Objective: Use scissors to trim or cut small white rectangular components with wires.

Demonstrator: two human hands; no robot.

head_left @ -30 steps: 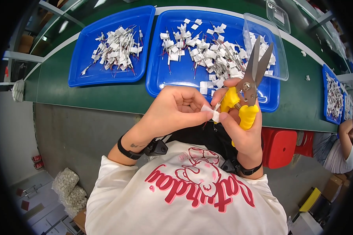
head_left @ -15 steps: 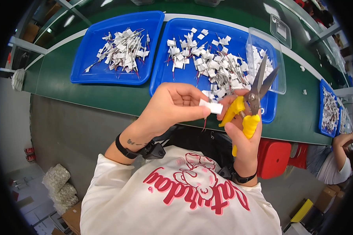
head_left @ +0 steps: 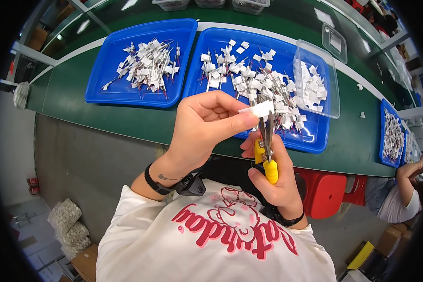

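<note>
We are pinching a small white rectangular tag between thumb and fingertips of our left hand, closed tight on it, holding it up over the near edge of the green bench. Far to the left of that pinch, the left blue plastic tray is holding a modest heap of white-tagged wire pieces with thin red leads; whether those are the finished ones, we cannot tell. Directly beyond our pinch, the larger blue plastic tray is carrying a much bigger scatter of the same pieces, so by our reckoning plenty of work is remaining. Just under the tag, our right hand is wrapping firmly around the yellow-handled metal snips, blades pointing up and nearly together right below the tag. Further right of the grip, a clear plastic tub is sitting in the tray, filling with loose white tags.
</note>
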